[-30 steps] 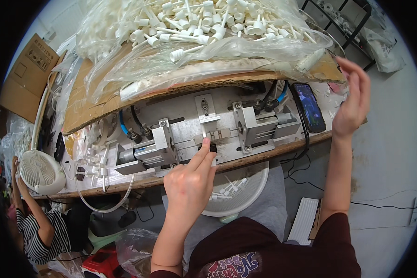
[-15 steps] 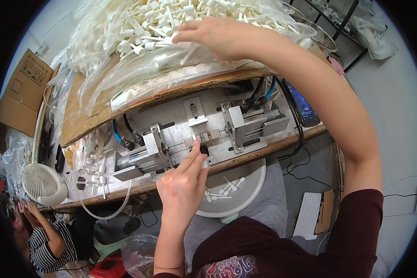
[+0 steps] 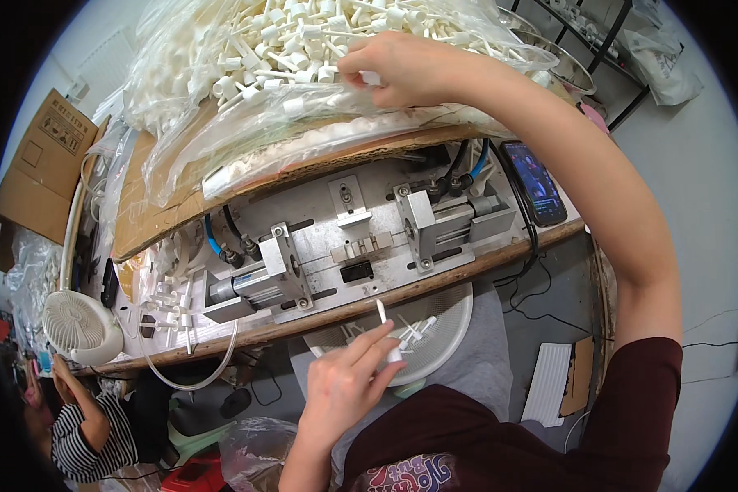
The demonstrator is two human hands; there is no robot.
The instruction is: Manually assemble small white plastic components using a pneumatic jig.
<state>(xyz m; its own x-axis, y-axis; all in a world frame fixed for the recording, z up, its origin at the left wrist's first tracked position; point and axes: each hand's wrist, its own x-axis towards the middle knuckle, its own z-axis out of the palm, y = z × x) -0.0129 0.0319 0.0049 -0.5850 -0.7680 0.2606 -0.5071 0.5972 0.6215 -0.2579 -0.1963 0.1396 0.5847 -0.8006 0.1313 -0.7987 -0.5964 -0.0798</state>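
Capped stick in left hand, right hand at the pile

The white stick is over the basket, pinched near its cap between the left thumb and fingers, its thin end pointing up and away. That grip probably suits the wider cap and leaves the shaft free. The 2 hands are well apart. The right hand is curled over the pile's near edge, a white cap showing among its fingers; whether they are closed on it, I cannot tell.

The basket holds several similar pieces and sits by the lap, perhaps to be within short reach. Beyond the bench edge, a small metal block stands bare between 2 cylinders that face each other, seemingly set to meet there. Cardboard and plastic film lie under the pile, likely keeping it off the metalwork. A phone lies to the right, a fan to the left.
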